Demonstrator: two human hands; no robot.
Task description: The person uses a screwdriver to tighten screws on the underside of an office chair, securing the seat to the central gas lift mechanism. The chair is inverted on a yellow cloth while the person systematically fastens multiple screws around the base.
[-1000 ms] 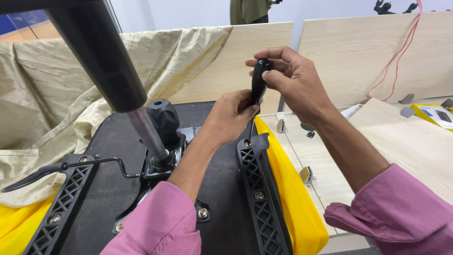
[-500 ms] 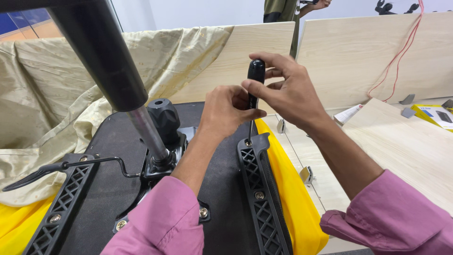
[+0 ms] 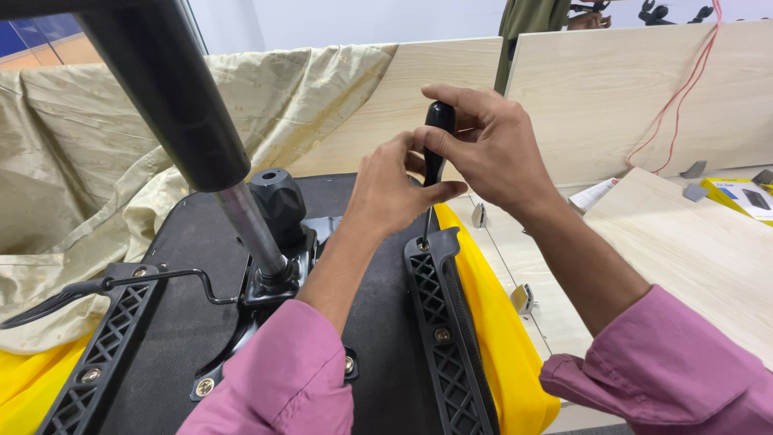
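Screwdriver: black handle, upright, tip down at the top of the black plastic bracket on the upturned chair base. Right hand: fingers closed around handle top. Left hand: fingers pinched on the shaft below.

A light wooden tabletop carries an upturned black-and-yellow chair seat near its left edge, beige cloth behind, and a yellow box at the far right.

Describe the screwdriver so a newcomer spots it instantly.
Start at the upturned black chair seat with its gas cylinder. On its right bracket, both hands meet. The screwdriver stands upright between them: black handle, thin shaft, the only hand tool there.
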